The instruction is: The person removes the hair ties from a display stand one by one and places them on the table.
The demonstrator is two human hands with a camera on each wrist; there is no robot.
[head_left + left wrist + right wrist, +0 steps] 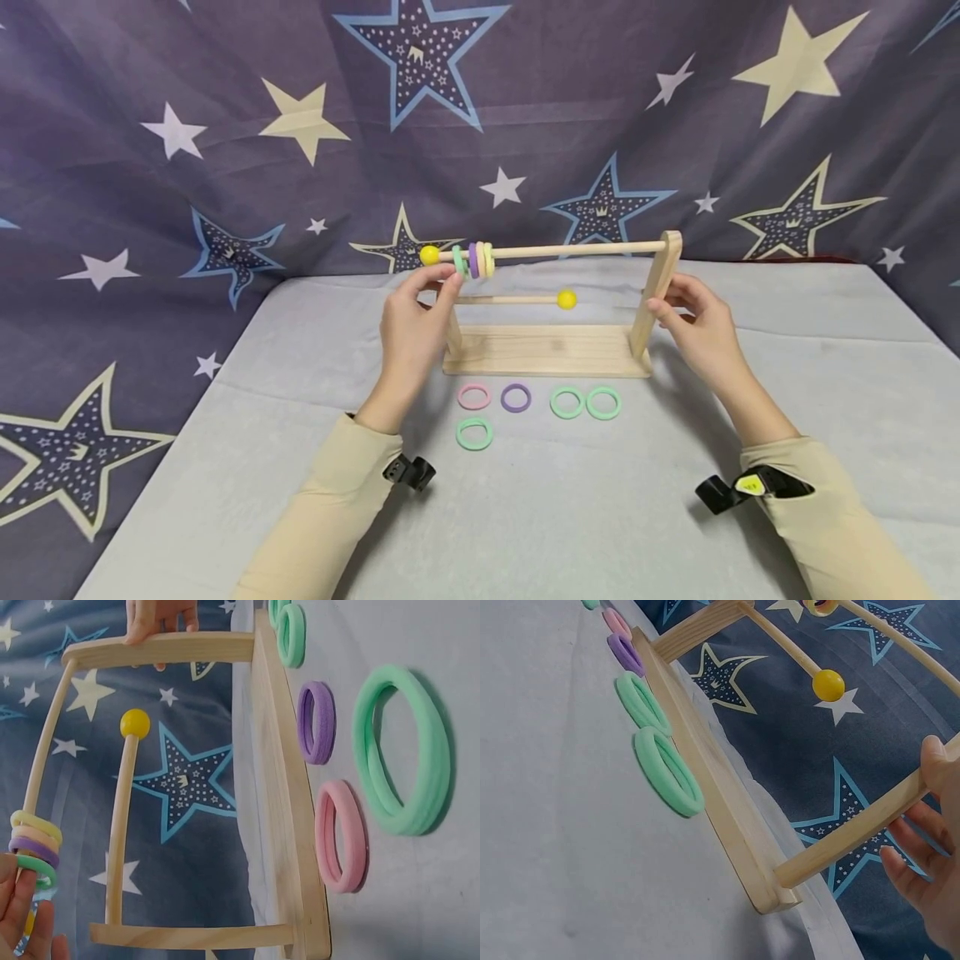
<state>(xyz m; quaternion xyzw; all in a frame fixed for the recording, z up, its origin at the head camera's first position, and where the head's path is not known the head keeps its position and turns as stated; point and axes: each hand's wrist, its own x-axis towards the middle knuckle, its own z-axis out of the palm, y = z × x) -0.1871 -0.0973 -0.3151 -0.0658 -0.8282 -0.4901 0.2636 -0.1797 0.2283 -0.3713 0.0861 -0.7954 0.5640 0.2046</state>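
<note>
A wooden rack (546,350) with two rods, each tipped by a yellow ball, stands on the table. On the upper rod (577,249) hang several soft hair ties: a green hair tie (37,868) nearest the ball end, then a purple one (34,848), a peach one and a yellow one (36,822). My left hand (415,325) pinches the green hair tie between thumb and finger. The lower rod (517,300) carries no hair tie. My right hand (701,329) holds the right upright post (657,292), thumb in front and fingers behind.
In front of the rack lie a pink hair tie (474,397), a purple hair tie (516,410) and two green hair ties (567,415) side by side. Another green hair tie (474,447) lies nearer me. A star-patterned cloth (315,183) hangs behind the grey-covered table (570,517).
</note>
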